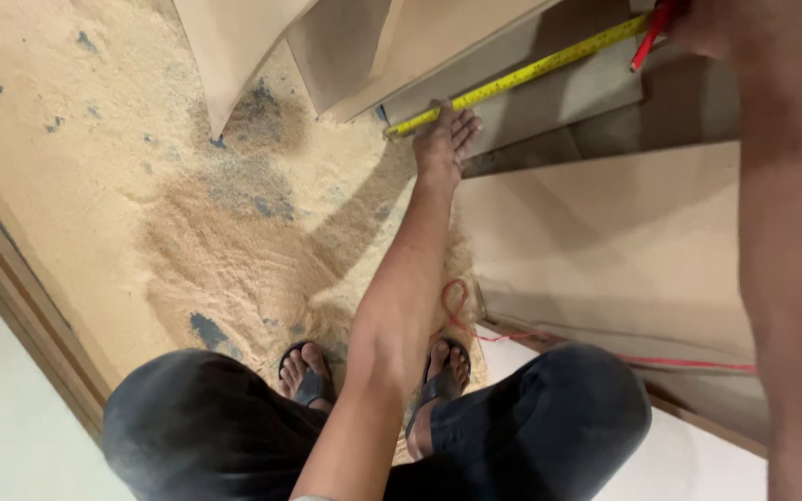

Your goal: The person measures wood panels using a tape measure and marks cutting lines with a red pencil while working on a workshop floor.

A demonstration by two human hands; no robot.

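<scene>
A: Tape measure point(522, 71) — where's it sitting & why stretched like that?

B: Yellow blade runs diagonally across the board point(605, 232) stack, low end near the floor, high end top right. Left hand point(446, 139) lies flat w/ fingers spread, pressing the low end down at the board's corner, prob. so the blade stays put & taut. It's not gripping, just pinning.

A: Right hand?

B: Right hand point(698, 23) is up at the frame's top edge, closed round a red pencil point(650, 37) right by the blade, tip pointing down at the panel. Whether it also holds the tape case, can't tell; it's cut off.

A: Other stuff around?

B: Sawdust point(234, 241) is thick over the floor, w/ dark patches showing through. More panels lean at top centre. A red cord point(461, 315) loops by the person's sandalled feet & trails right along the board edge, so it's a snag risk underfoot. Person is squatting, knees crowding the bottom of the view.
</scene>
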